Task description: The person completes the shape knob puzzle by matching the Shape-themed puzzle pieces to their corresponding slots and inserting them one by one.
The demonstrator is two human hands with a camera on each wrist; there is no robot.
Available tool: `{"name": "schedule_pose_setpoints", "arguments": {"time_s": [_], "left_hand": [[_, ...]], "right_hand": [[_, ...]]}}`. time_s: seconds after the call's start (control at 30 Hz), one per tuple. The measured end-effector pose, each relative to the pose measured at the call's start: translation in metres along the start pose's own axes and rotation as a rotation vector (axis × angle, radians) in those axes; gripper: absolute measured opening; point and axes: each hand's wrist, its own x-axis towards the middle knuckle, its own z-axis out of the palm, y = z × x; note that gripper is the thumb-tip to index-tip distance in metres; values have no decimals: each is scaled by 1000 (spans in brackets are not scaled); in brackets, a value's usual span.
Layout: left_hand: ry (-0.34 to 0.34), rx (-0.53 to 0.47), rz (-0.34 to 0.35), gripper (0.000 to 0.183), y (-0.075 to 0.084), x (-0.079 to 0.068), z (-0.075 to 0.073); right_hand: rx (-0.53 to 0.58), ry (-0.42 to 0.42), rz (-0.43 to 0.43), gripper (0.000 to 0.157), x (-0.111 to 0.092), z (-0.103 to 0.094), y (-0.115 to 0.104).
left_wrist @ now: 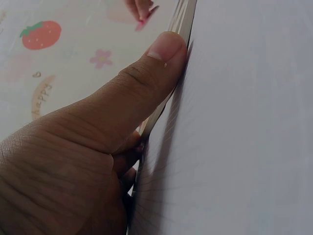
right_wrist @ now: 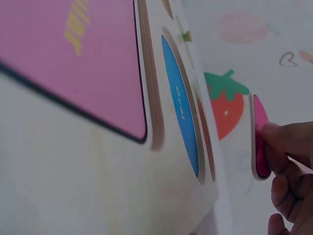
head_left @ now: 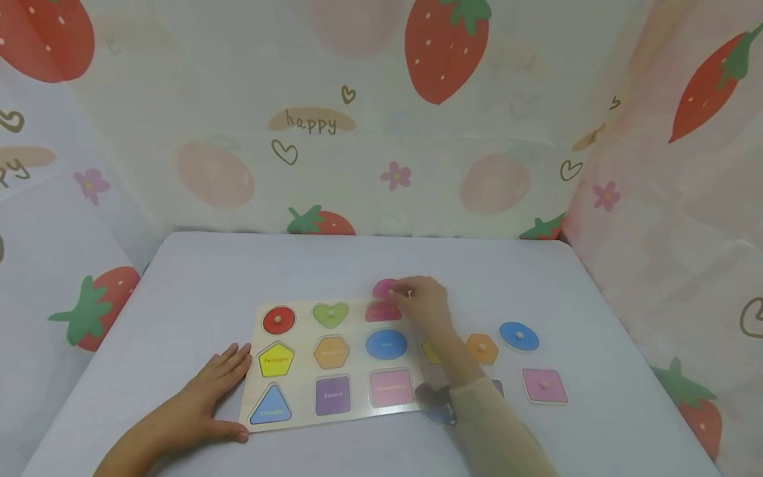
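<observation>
My right hand (head_left: 422,305) pinches a magenta half-round puzzle piece (head_left: 384,289), held just past the far right corner of a wooden shape puzzle board (head_left: 304,363). The matching magenta recess (head_left: 383,312) lies right below it in the head view. In the right wrist view the piece (right_wrist: 259,147) stands on edge between thumb and fingers. My left hand (head_left: 205,397) rests along the board's left edge, fingers extended, its thumb (left_wrist: 146,73) against the rim. A knobbed red circle (head_left: 278,310) and a knobbed green heart (head_left: 322,311) sit in their recesses.
Right of the board lie a blue oval piece (head_left: 526,330), an orange hexagon (head_left: 485,354) and a pink rectangle (head_left: 545,396). The right forearm partly covers a yellow piece (head_left: 429,353), a purple one (head_left: 498,386) and a blue one (head_left: 442,415). Strawberry-print cloth (head_left: 369,152) walls the table.
</observation>
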Motion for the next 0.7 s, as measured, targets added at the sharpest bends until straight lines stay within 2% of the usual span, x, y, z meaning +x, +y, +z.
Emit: {"name": "schedule_pose_setpoints", "arguments": {"time_s": [0.17,0.37,0.57,0.7], "left_hand": [[6,6,9,126,0,0,0],[-3,-2,-10,126,0,-1,0],[-1,-6,-14,127,0,0,1],[-1,-9,-13,127,1,0,0]], "right_hand": [[-18,-25,-5,21,0,5,2],[-60,-58,-1,21,1,14,11],[-66,-94,7,26,3,24,21],[-60,-119,46,32,4,29,24]]}}
